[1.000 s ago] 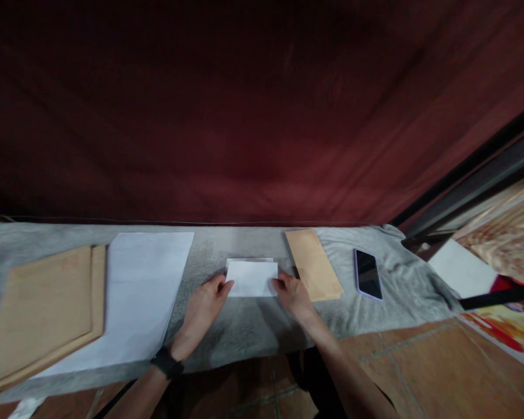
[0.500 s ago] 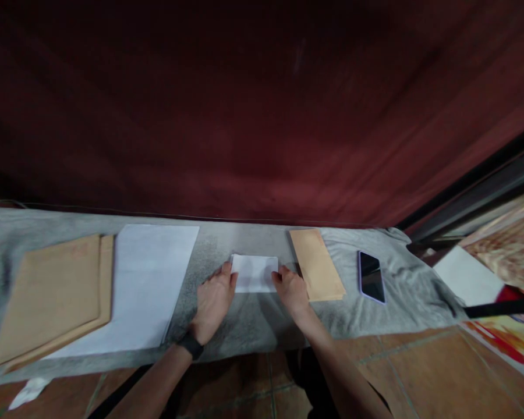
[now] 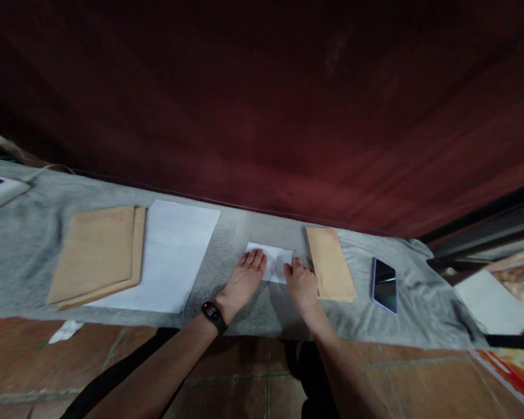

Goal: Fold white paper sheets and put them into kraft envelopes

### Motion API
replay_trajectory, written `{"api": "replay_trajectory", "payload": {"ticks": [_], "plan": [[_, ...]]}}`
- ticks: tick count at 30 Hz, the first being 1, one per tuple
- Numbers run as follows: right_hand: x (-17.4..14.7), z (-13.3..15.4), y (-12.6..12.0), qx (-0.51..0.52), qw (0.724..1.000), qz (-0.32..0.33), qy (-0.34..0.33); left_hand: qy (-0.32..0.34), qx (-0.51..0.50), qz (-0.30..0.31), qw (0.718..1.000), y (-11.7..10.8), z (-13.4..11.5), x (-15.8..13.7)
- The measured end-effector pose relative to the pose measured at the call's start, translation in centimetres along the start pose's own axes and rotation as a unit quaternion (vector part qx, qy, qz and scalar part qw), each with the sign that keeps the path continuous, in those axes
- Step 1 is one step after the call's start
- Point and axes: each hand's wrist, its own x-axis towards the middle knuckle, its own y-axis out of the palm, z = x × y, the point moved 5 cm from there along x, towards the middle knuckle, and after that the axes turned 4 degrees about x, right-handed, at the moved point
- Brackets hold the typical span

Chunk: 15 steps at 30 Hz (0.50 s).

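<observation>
White paper slip (image 3: pixel 276 265) is lying flat on the grey cloth (image 3: pixel 227 233), btwn the two hands, its long side running roughly L-to-R. L hand (image 3: pixel 243 276) is resting palm down, its fingers stretched out, close together & covering the slip's L part; fingertips are reaching toward the far edge. They're lying on top of the paper, not curling round it. R hand (image 3: pixel 303 285) is sitting at the opposite short end, thumb tip touching the paper near its R edge, index finger bending just beyond that edge. Can't tell if thumb & finger are pinching the slip or only touching it. Middle of the slip is showing uncovered btwn L fingers & R thumb.

Narrow brown envelopes (image 3: pixel 329 265) are lying in a stack just R of the R hand, w/ a smartphone (image 3: pixel 385 285) in a pale purple case farther R, screen up & dark. On the L side, well apart from the L hand, large white paper sheets (image 3: pixel 174 250) are lying partly under large brown envelopes (image 3: pixel 98 247). L wrist is wearing a black smartwatch (image 3: pixel 212 312), its display lit. White device (image 3: pixel 2 192) w/ a cable is sitting at the far L.
</observation>
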Motion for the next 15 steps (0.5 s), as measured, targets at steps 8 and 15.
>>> {"api": "replay_trajectory", "payload": {"ticks": [8,15], "plan": [[-0.4,2.6,0.4,0.146,0.965,-0.120,-0.180,-0.025,-0.016,-0.021,0.999,0.3,-0.7,-0.1],[-1.4,4.7,3.5,0.169,0.960,-0.056,-0.217,-0.027,-0.034,-0.026,0.999,0.5,0.2,-0.2]]}}
